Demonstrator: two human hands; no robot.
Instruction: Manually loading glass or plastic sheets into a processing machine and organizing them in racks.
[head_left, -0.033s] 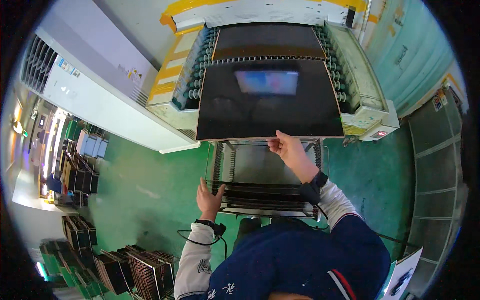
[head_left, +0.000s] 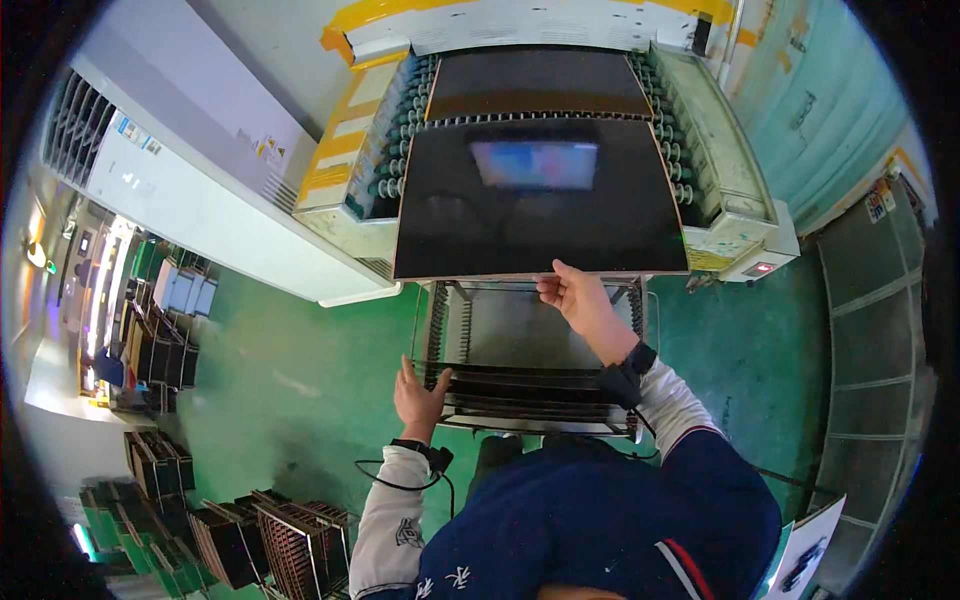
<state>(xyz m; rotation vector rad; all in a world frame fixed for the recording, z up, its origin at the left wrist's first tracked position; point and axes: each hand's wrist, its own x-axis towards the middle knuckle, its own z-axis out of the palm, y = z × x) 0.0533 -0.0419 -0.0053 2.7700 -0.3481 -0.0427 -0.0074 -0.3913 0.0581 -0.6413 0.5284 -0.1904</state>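
Note:
A wide black glossy panel (head_left: pixel 540 225) lies on the rollers, its near edge sticking out toward me. My right hand (head_left: pixel 580 303) is at that near edge, right of its middle, with the fingers closed around it. Below it stands a slotted metal rack (head_left: pixel 437 325), which holds several dark panels (head_left: pixel 530 385) on edge in its near part. My left hand (head_left: pixel 418 400) rests at the left end of these panels, thumb and fingers apart. Whether it touches the rack frame is hard to make out. A second black panel (head_left: pixel 540 85) lies behind the first.
The roller conveyor (head_left: pixel 388 187) has a pale side housing (head_left: pixel 715 150) and a small control box (head_left: pixel 765 255). A white cabinet (head_left: pixel 210 190) stands at left. More loaded racks (head_left: pixel 300 535) stand on the green floor at lower left. A grey panelled screen (head_left: pixel 870 340) is at right.

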